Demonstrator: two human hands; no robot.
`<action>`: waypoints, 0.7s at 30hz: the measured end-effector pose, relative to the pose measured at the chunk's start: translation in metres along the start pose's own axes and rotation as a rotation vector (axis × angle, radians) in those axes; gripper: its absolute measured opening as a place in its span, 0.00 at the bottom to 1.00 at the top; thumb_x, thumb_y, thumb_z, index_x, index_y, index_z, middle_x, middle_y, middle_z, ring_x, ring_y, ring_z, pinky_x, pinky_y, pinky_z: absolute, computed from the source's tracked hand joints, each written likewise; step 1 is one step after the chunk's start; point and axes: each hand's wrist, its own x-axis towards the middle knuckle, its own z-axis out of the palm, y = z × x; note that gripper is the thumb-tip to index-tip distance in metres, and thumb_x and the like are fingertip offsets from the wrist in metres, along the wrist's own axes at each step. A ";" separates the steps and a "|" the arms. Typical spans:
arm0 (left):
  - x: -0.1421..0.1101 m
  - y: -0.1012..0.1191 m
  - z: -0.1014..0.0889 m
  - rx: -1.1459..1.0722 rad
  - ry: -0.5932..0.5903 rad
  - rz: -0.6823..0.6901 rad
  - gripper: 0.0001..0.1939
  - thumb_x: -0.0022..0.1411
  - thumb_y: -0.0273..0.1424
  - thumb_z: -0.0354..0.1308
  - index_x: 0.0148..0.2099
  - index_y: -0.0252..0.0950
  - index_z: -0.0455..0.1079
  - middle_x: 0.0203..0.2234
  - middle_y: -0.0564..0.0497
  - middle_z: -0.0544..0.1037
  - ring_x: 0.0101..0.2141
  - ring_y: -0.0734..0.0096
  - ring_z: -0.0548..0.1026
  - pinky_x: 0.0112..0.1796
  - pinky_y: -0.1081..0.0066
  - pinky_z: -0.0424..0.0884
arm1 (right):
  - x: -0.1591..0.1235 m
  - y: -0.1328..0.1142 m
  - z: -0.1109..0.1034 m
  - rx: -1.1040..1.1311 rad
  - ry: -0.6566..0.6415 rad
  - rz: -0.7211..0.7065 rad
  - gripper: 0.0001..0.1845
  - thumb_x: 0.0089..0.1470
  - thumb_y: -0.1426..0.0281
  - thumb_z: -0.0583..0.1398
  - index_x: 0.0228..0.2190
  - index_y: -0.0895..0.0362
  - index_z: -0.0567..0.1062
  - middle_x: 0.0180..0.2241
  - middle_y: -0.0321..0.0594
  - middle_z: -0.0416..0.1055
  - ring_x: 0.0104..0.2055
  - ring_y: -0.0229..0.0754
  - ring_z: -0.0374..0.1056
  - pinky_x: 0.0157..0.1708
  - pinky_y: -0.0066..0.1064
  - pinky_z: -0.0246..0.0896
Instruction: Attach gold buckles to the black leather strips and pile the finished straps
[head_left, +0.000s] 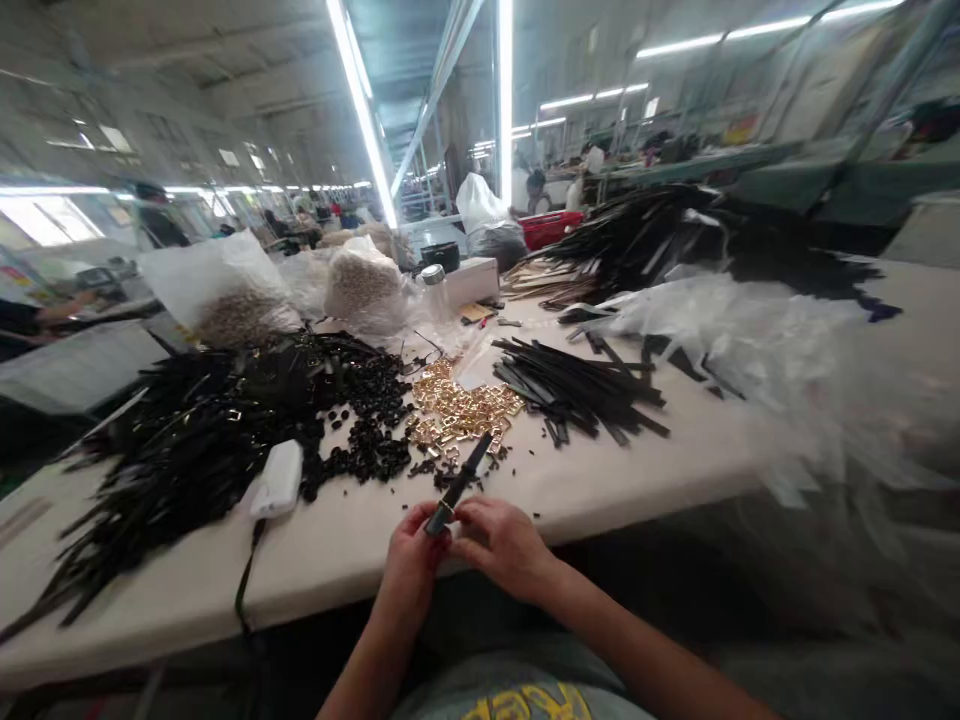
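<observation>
A short black strap point(469, 471) slants up and away from between my two hands, above the table's front edge. My left hand point(412, 550) is closed, pinching the strap near its lower end. My right hand point(506, 545) is closed too, its fingertips at the strap's right side beside a small gold buckle point(445, 507) around it. The right fingertips are partly hidden. Just beyond the strap lies a heap of gold buckles point(469, 408), with small black pieces point(379, 450) to its left.
A pile of black straps point(581, 385) lies right of the buckles, and a larger tangle point(202, 430) covers the left side. A white device point(279, 478) with a cord sits near the front edge. Filled plastic bags point(364, 280) and a clear-sided jar point(435, 290) stand behind.
</observation>
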 end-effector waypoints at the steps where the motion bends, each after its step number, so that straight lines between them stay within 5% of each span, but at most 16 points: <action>1: -0.001 -0.001 0.000 0.016 -0.009 -0.002 0.17 0.39 0.33 0.73 0.32 0.33 0.75 0.23 0.54 0.76 0.21 0.81 0.67 0.23 0.81 0.64 | 0.001 0.001 0.001 0.054 0.026 0.036 0.10 0.54 0.65 0.63 0.38 0.56 0.76 0.38 0.40 0.73 0.41 0.43 0.68 0.43 0.32 0.61; 7: -0.005 -0.007 0.002 0.070 -0.017 -0.012 0.15 0.42 0.34 0.72 0.33 0.33 0.75 0.24 0.53 0.76 0.21 0.81 0.67 0.23 0.80 0.63 | 0.005 0.003 0.001 0.320 0.064 0.078 0.06 0.54 0.68 0.62 0.35 0.56 0.76 0.33 0.36 0.72 0.37 0.41 0.67 0.39 0.30 0.61; 13: -0.004 -0.007 0.003 0.108 -0.030 -0.018 0.16 0.44 0.37 0.71 0.32 0.32 0.76 0.27 0.51 0.77 0.25 0.78 0.69 0.24 0.80 0.65 | 0.005 0.006 0.005 0.357 0.039 0.027 0.07 0.53 0.68 0.62 0.35 0.56 0.76 0.36 0.38 0.72 0.38 0.40 0.66 0.40 0.30 0.62; 21: 0.000 -0.015 -0.005 0.273 -0.085 0.038 0.15 0.51 0.38 0.68 0.38 0.32 0.77 0.26 0.51 0.76 0.25 0.77 0.69 0.26 0.77 0.67 | 0.009 0.007 0.010 0.525 0.101 0.140 0.13 0.55 0.60 0.61 0.35 0.56 0.79 0.32 0.37 0.72 0.32 0.38 0.66 0.31 0.27 0.62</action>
